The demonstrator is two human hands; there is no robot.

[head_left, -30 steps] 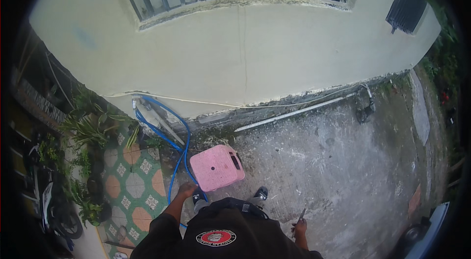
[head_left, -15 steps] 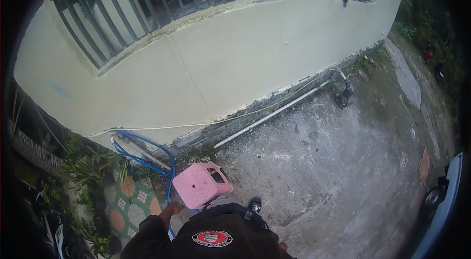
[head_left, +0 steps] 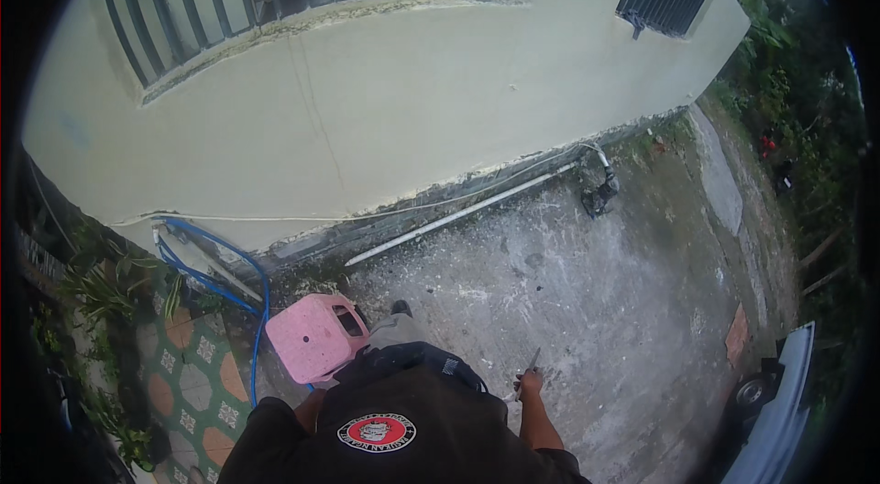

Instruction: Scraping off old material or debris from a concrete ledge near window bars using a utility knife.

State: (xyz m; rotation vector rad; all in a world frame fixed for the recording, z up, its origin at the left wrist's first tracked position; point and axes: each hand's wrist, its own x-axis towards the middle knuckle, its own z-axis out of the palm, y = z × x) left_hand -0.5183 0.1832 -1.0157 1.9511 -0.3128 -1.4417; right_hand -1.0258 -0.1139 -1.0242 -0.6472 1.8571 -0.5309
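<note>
right hand (head_left: 529,383) wrapped around a slim tool (head_left: 534,358) (knife-like, though too small to be sure), i hold it above the concrete (head_left: 605,301), off to my right. it looks light and stiff, best gripped at the near end, clear of the far one. my left hand is hidden, so i can't tell its state; the pink stool (head_left: 298,354) stands near that side.
</note>
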